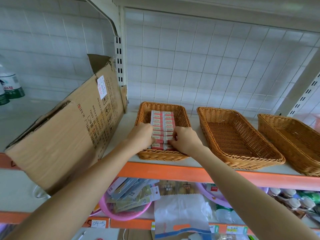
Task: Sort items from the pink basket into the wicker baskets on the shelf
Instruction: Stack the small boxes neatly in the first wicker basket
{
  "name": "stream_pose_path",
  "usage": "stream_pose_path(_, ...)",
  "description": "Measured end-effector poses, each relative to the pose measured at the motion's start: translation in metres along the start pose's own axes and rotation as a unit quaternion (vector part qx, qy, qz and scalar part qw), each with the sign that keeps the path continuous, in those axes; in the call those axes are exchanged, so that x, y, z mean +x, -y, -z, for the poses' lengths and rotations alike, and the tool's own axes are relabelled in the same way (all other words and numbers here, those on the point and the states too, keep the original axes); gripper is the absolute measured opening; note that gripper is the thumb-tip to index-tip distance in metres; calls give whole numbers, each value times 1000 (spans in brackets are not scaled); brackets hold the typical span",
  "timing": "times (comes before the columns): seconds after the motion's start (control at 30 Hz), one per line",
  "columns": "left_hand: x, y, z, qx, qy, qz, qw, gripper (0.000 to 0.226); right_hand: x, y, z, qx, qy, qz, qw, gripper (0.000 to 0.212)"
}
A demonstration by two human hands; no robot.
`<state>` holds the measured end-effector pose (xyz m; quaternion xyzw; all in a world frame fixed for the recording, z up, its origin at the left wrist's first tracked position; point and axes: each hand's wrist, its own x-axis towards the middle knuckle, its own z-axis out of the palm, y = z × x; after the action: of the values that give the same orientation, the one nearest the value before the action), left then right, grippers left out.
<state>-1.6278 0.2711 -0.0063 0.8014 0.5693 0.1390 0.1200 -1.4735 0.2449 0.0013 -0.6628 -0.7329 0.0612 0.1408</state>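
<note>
Three wicker baskets stand in a row on the shelf. The left wicker basket [181,115] holds two rows of several small red-and-white boxes [162,122]. Both my hands are inside it at the near end. My left hand [142,135] grips the left end of a red-and-white box, and my right hand [184,139] pinches its right end. The middle wicker basket [230,134] and the right wicker basket [290,137] hold nothing. The pink basket [124,213] sits on the shelf below, with several flat packets in it.
A tilted cardboard box [69,135] leans on the shelf just left of the baskets. Water bottles [10,85] stand far left. The orange shelf edge [190,174] runs under my forearms. A clear bag [181,208] and jars [290,200] crowd the lower shelf.
</note>
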Motion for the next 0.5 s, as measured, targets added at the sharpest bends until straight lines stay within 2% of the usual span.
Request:
stream_pose_path(0.1, 0, -1, 1, -6, 1, 4, 1000, 13, 1, 0, 0, -3, -3, 0, 1000, 20)
stream_pose_path(0.2, -1, -2, 1, 0, -1, 7, 1000, 24, 1, -1, -1, -5, -4, -3, 1000, 19)
stream_pose_path(0.5, -3, -3, 2, 4, -3, 11, 1000, 25, 1, -2, -2, -3, 3, -7, 1000, 19)
